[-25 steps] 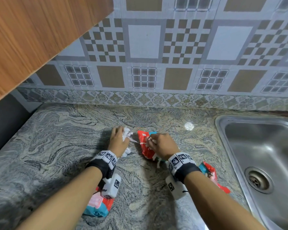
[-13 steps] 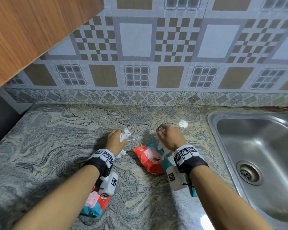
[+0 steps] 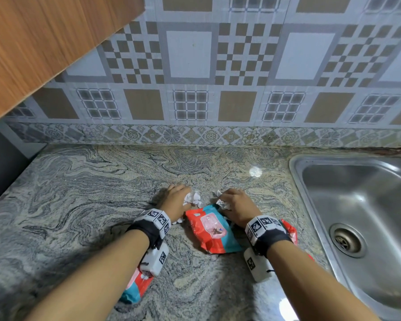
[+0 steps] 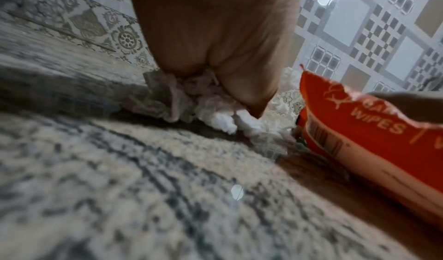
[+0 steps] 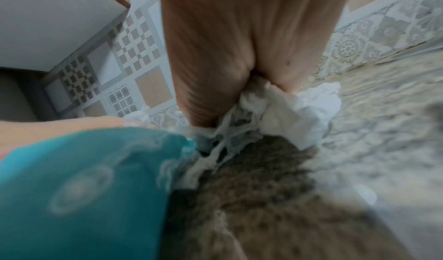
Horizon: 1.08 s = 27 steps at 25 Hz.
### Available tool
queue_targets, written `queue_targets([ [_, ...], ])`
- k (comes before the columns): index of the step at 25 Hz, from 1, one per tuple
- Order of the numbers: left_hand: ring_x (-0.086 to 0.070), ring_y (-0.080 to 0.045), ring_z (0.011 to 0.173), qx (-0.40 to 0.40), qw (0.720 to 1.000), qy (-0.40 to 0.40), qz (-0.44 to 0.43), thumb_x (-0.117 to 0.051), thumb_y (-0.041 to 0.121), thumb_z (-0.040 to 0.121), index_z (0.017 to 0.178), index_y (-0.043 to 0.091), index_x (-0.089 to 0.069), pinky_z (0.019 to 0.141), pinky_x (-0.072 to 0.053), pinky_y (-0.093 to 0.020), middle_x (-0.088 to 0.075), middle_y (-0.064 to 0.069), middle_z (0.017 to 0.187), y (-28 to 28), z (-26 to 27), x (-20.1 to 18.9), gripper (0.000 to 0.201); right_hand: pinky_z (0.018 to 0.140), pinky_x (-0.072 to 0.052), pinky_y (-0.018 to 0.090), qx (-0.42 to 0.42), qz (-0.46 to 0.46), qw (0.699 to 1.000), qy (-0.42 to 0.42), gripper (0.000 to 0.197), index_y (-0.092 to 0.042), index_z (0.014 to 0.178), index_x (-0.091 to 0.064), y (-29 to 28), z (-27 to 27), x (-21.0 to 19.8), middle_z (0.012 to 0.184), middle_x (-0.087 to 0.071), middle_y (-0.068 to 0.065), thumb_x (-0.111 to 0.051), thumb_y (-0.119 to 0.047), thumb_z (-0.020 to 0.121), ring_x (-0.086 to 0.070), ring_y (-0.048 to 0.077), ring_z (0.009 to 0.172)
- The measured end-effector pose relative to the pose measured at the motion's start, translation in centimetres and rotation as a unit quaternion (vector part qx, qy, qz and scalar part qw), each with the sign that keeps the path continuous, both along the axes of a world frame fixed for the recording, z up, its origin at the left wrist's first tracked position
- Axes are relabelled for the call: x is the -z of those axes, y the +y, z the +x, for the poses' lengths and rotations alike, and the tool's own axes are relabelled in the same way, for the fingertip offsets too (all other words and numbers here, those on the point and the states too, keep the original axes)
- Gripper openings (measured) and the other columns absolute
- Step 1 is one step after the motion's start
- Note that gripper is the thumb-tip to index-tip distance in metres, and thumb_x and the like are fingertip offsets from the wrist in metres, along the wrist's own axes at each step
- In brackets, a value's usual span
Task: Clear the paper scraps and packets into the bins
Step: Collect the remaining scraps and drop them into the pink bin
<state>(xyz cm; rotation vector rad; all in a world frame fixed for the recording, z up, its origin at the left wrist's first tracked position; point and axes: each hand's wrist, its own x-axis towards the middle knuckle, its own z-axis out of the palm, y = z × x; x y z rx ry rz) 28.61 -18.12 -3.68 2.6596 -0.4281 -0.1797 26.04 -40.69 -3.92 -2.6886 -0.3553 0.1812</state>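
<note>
In the head view, both hands are low on the grey marbled counter (image 3: 79,205), about midway between its back edge at the tiled wall (image 3: 195,66) and its front edge. The left hand (image 3: 175,200) is closed around crumpled white paper scraps (image 3: 192,198). The right hand (image 3: 237,208) is closed around a second bunch of white scraps (image 3: 222,202). Between the two wrists lies a red and teal wipes packet (image 3: 214,230), flat on the counter. Another packet (image 3: 136,287) is partly hidden under the left forearm, nearer the front edge, and a third red packet (image 3: 288,230) shows beside the right wrist, toward the steel sink (image 3: 357,216) at the right end of the counter. A wooden cabinet (image 3: 44,42) hangs at the upper left.

The left wrist view shows what the head view does not: the fingers (image 4: 244,85) curl down and press the scraps (image 4: 182,101) against the counter, and the paper is thin, wrinkled and torn. The packet (image 4: 359,137) is just beside it; its side is orange-red with a barcode and the word "WIPES".

The right wrist view is blurred. The right hand (image 5: 239,65) pinches soft, torn white paper (image 5: 294,116) that touches the counter, with thin strips hanging. The teal end of the packet (image 5: 84,178) lies just beside the hand.
</note>
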Motion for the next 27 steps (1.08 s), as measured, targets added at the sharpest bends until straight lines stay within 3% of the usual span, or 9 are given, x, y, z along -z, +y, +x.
queue_targets([
  [4, -0.046, -0.024, 0.114, -0.072, 0.994, 0.022, -0.077, -0.066, 0.015, 0.084, 0.122, 0.008, -0.053, 0.098, -0.037, -0.034, -0.053, -0.006, 0.121, 0.4, -0.8, -0.8, 0.040, 0.072, -0.048, 0.033, 0.110, -0.051, 0.993, 0.001, 0.026, -0.014, 0.114, -0.055, 0.5, -1.2, -1.1, 0.103, -0.065, 0.010, -0.056, -0.027, 0.092, -0.063, 0.030, 0.093],
  [7, -0.051, -0.024, 0.100, -0.144, 0.981, 0.004, -0.133, -0.069, 0.019, 0.083, 0.113, 0.012, -0.053, 0.083, -0.046, -0.036, -0.054, -0.001, 0.103, 1.9, -1.7, -1.9, 0.035, 0.063, -0.051, 0.033, 0.221, 0.129, 0.967, -0.011, 0.023, -0.010, 0.109, -0.050, 0.5, -1.3, -3.9, 0.093, -0.068, 0.011, -0.056, -0.026, 0.094, -0.065, 0.026, 0.077],
  [11, -0.044, -0.018, 0.057, -0.165, 0.974, -0.023, -0.156, -0.068, 0.018, 0.083, 0.105, 0.014, -0.048, 0.049, -0.031, -0.025, -0.055, -0.003, 0.079, 3.8, -3.3, -3.4, 0.029, 0.051, -0.055, 0.032, 0.297, 0.388, 0.872, 0.025, 0.020, -0.011, 0.106, -0.060, 3.2, -1.8, -7.8, 0.090, -0.069, 0.013, -0.060, -0.024, 0.091, -0.064, 0.021, 0.062],
  [13, -0.047, -0.018, 0.056, -0.178, 0.969, -0.018, -0.170, -0.066, 0.016, 0.084, 0.116, 0.015, -0.052, 0.051, -0.036, -0.024, -0.056, -0.003, 0.089, 4.5, -3.9, -3.9, 0.035, 0.056, -0.056, 0.037, 0.268, 0.454, 0.848, 0.063, 0.013, -0.019, 0.102, -0.068, 5.9, -2.6, -8.0, 0.091, -0.073, 0.013, -0.060, -0.022, 0.091, -0.063, 0.022, 0.063],
  [15, -0.059, -0.025, 0.073, -0.187, 0.966, -0.007, -0.175, -0.068, 0.017, 0.083, 0.121, 0.011, -0.056, 0.065, -0.049, -0.029, -0.061, -0.008, 0.101, 5.0, -4.4, -4.1, 0.040, 0.055, -0.054, 0.029, 0.230, 0.373, 0.898, 0.044, 0.013, -0.022, 0.101, -0.068, 8.5, -4.2, -7.0, 0.089, -0.072, 0.006, -0.059, -0.022, 0.093, -0.065, 0.019, 0.068],
  [17, -0.061, -0.029, 0.093, -0.183, 0.968, -0.007, -0.171, -0.069, 0.019, 0.082, 0.119, 0.007, -0.059, 0.081, -0.052, -0.036, -0.064, -0.013, 0.108, 5.4, -5.0, -4.0, 0.040, 0.064, -0.053, 0.027, 0.184, 0.180, 0.966, -0.020, 0.016, -0.019, 0.105, -0.066, 10.2, -6.0, -5.2, 0.093, -0.068, 0.006, -0.056, -0.022, 0.093, -0.066, 0.022, 0.081],
  [18, -0.061, -0.029, 0.095, -0.183, 0.968, -0.007, -0.170, -0.068, 0.019, 0.082, 0.119, 0.007, -0.059, 0.083, -0.051, -0.036, -0.065, -0.013, 0.107, 5.5, -5.3, -4.1, 0.040, 0.068, -0.051, 0.029, 0.170, 0.101, 0.979, -0.052, 0.018, -0.018, 0.107, -0.065, 10.5, -7.0, -4.7, 0.097, -0.066, 0.007, -0.054, -0.023, 0.093, -0.064, 0.024, 0.086],
  [22, -0.062, -0.031, 0.097, -0.177, 0.973, 0.006, -0.149, -0.069, 0.024, 0.080, 0.119, 0.009, -0.059, 0.080, -0.049, -0.032, -0.067, -0.013, 0.104, 5.9, -6.0, -4.3, 0.043, 0.073, -0.050, 0.037, 0.274, 0.033, 0.955, -0.108, 0.024, -0.017, 0.115, -0.058, 9.0, -9.2, -4.3, 0.111, -0.060, 0.012, -0.049, -0.029, 0.097, -0.058, 0.031, 0.097],
  [27, -0.058, -0.032, 0.109, -0.157, 0.975, 0.012, -0.154, -0.069, 0.025, 0.081, 0.125, 0.007, -0.056, 0.090, -0.046, -0.034, -0.063, -0.015, 0.118, 5.3, -6.6, -4.9, 0.049, 0.073, -0.046, 0.033, 0.350, -0.025, 0.934, 0.062, 0.042, -0.008, 0.103, -0.062, 6.4, -10.7, -4.9, 0.105, -0.064, 0.015, -0.059, -0.048, 0.089, -0.063, 0.033, 0.099],
])
